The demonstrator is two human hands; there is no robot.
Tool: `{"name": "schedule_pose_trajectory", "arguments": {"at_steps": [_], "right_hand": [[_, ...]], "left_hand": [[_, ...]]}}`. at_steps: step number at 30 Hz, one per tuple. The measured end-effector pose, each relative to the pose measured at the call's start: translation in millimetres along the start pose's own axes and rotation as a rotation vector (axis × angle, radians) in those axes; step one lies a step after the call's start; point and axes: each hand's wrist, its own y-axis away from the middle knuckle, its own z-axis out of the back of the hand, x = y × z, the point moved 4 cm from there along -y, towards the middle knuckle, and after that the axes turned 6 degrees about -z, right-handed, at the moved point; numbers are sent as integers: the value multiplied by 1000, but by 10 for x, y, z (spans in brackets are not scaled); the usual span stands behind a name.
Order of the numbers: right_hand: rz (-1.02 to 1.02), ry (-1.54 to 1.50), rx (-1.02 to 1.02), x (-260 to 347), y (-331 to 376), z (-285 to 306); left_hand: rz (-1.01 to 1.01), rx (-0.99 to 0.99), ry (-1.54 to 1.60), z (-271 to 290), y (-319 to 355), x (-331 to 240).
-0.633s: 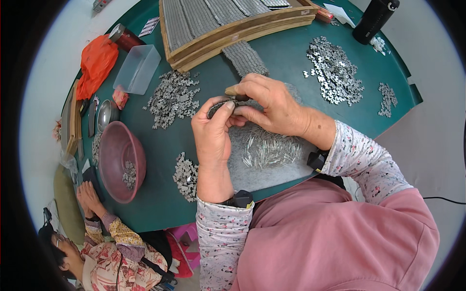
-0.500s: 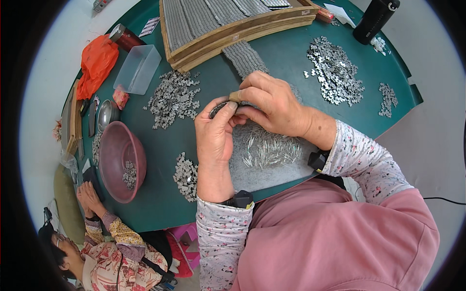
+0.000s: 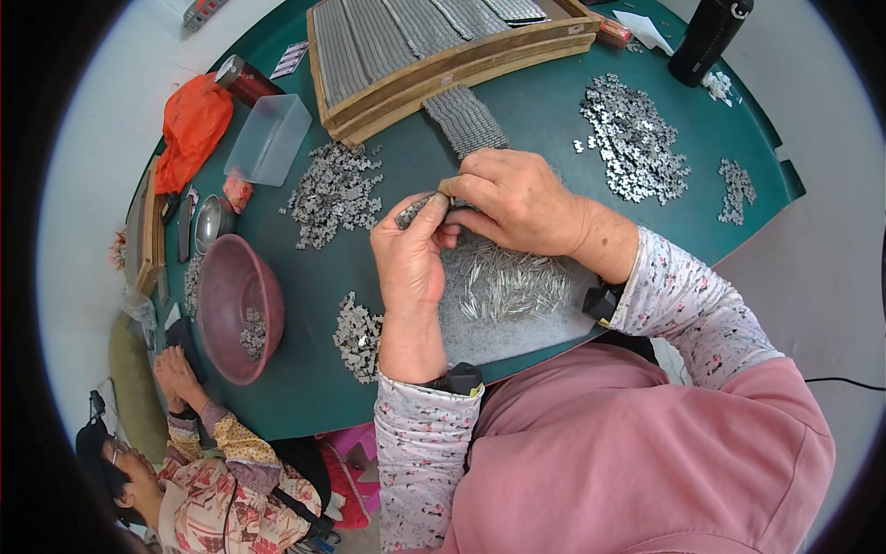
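Observation:
My left hand (image 3: 413,268) pinches a strip of small linked metal pieces (image 3: 412,213) between thumb and fingers. My right hand (image 3: 526,203) is closed, its fingertips meeting the left thumb at the strip's edge; whatever lies between them is hidden. A woven-looking band of metal links (image 3: 466,120) stretches from the wooden tray down to behind my right hand. Below my hands, many thin silvery pins (image 3: 512,288) lie scattered on a grey felt-like mat (image 3: 484,340).
Heaps of loose metal links (image 3: 337,194) (image 3: 637,138) lie to both sides. A wooden tray (image 3: 461,57) of linked strips stands at the back. To the left are a pink bowl (image 3: 212,305), a clear box (image 3: 268,138) and a co-worker's hands (image 3: 180,377). A black bottle (image 3: 711,42) stands back right.
Both hands stay together at the strip, with only slight finger shifts; the strip's piece shows flatter toward the camera. The whole view has shifted slightly.

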Motion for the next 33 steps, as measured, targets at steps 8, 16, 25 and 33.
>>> {"name": "schedule_pose_trajectory", "arguments": {"at_steps": [8,16,25,33], "right_hand": [[-283,-144,163,-206,97,20],[-338,-27,251,-128,130,90],[-372,-19,162,-466,110,152],[-388,137,130,-628,137,134]], "left_hand": [[30,0,-244,-74,49,118],[-32,22,-406,-154,205,167],[2,185,-841,-332,-164,9],[-503,260,-1527,-464,-445,-51]]}}
